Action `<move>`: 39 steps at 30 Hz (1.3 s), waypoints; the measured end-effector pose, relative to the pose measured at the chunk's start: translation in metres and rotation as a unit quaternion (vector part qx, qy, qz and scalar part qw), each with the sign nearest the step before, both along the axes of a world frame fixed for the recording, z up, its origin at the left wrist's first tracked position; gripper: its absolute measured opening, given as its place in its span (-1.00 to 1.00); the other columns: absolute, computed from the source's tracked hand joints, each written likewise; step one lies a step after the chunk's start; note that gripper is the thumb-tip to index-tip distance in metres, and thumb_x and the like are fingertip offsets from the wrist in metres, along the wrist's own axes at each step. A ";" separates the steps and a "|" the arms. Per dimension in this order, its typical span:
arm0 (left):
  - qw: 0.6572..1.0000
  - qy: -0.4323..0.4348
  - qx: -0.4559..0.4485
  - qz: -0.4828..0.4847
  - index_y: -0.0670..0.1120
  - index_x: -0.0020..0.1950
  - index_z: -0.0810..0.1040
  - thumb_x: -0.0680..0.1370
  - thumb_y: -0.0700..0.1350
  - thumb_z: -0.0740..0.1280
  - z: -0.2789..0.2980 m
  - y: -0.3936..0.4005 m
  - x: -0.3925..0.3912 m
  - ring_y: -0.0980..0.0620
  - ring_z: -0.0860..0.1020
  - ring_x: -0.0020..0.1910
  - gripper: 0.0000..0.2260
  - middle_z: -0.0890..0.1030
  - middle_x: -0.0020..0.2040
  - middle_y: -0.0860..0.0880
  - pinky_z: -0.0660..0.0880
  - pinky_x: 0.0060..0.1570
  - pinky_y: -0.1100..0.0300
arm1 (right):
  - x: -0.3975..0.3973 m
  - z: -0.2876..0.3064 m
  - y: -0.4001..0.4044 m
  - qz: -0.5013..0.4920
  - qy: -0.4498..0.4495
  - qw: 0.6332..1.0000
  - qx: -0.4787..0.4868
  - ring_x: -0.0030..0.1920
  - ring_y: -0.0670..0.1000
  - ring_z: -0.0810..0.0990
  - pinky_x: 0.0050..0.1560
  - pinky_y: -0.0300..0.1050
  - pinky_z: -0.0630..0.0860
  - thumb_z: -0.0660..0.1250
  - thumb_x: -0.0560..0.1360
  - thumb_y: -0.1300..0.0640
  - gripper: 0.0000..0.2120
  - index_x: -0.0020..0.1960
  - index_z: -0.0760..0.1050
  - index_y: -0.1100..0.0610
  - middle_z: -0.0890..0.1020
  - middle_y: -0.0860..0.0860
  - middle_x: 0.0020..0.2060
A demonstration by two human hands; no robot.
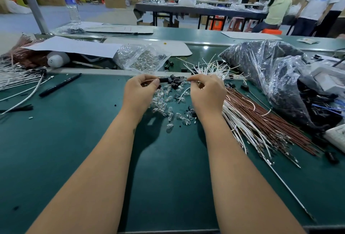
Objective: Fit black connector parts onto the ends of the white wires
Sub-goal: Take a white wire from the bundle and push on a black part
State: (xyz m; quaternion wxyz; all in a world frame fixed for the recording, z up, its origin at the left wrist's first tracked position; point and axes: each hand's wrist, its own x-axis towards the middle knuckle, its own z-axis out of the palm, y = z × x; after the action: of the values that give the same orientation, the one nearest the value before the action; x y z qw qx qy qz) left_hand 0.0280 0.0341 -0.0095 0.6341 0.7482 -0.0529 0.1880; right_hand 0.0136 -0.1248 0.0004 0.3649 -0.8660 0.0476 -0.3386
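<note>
Now, far left of the frame, a slim black pen (60,85) lies on the green matte desk (74,140). Moving toward centre, the left hand (139,91) pinches a small black cylindrical plastic connector (165,80) between thumb and fingers (155,84), just above a scatter of tiny clear glass bulbs (164,103). To its right, the right hand (207,91) pinches a thin wire end aimed at that connector; whether it is already seated I cannot tell. The connector looks light, rigid and easy to fumble, so hold it by the barrel. Lower right, the fan of thin white insulated wires (240,121) beside brown ones looks limp; grip close to the tip.
</note>
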 end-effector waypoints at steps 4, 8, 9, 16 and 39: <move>1.000 0.016 -0.015 0.008 -0.02 -0.14 0.62 0.54 -0.17 0.38 -0.001 0.003 0.002 0.29 0.40 -0.51 -0.91 0.54 -0.42 0.16 0.38 -0.44 0.40 | -0.003 0.003 0.003 0.007 -0.004 0.999 0.037 -0.02 0.04 0.45 0.12 0.04 0.38 0.31 0.49 0.20 -0.81 -0.13 0.64 -0.05 0.53 0.01 -0.18; 1.000 0.018 -0.010 -0.007 0.00 -0.18 0.62 0.53 -0.17 0.39 0.000 0.001 0.001 0.29 0.38 -0.51 -0.89 0.53 -0.44 0.15 0.35 -0.44 0.43 | -0.005 0.004 0.006 0.030 -0.027 0.998 0.043 -0.06 0.01 0.40 0.12 0.04 0.37 0.32 0.50 0.20 -0.82 -0.13 0.64 -0.04 0.51 0.02 -0.20; 1.000 0.019 -0.006 -0.010 0.00 -0.19 0.61 0.53 -0.17 0.39 0.000 0.000 0.000 0.29 0.38 -0.51 -0.88 0.52 -0.42 0.12 0.34 -0.45 0.43 | -0.005 0.003 0.006 0.034 -0.029 0.998 0.044 -0.04 0.01 0.40 0.13 0.04 0.36 0.32 0.50 0.20 -0.82 -0.12 0.64 -0.04 0.51 0.02 -0.19; 1.000 0.009 0.001 -0.015 0.01 -0.20 0.60 0.53 -0.16 0.39 0.001 -0.003 -0.002 0.31 0.41 -0.50 -0.88 0.53 -0.36 0.06 0.35 -0.43 0.47 | -0.005 0.003 0.005 0.036 -0.026 0.998 0.040 -0.01 0.02 0.42 0.14 0.01 0.34 0.32 0.51 0.19 -0.82 -0.09 0.64 -0.05 0.51 0.01 -0.17; 0.999 -0.023 0.038 -0.030 -0.09 -0.09 0.59 0.55 -0.16 0.37 0.004 -0.012 -0.007 0.22 0.54 -0.29 -0.97 0.63 -0.23 0.02 0.50 -0.20 0.38 | -0.005 -0.001 0.021 0.173 -0.017 0.985 0.021 -0.02 0.06 0.64 0.06 0.04 0.55 0.20 0.46 0.40 -0.61 0.16 0.61 0.12 0.69 0.06 -0.01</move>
State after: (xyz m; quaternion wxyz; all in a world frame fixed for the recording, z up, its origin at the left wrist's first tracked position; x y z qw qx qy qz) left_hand 0.0214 0.0220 -0.0050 0.6094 0.7650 -0.0970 0.1844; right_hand 0.0086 -0.1034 -0.0001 0.4372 -0.8474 -0.1016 -0.2836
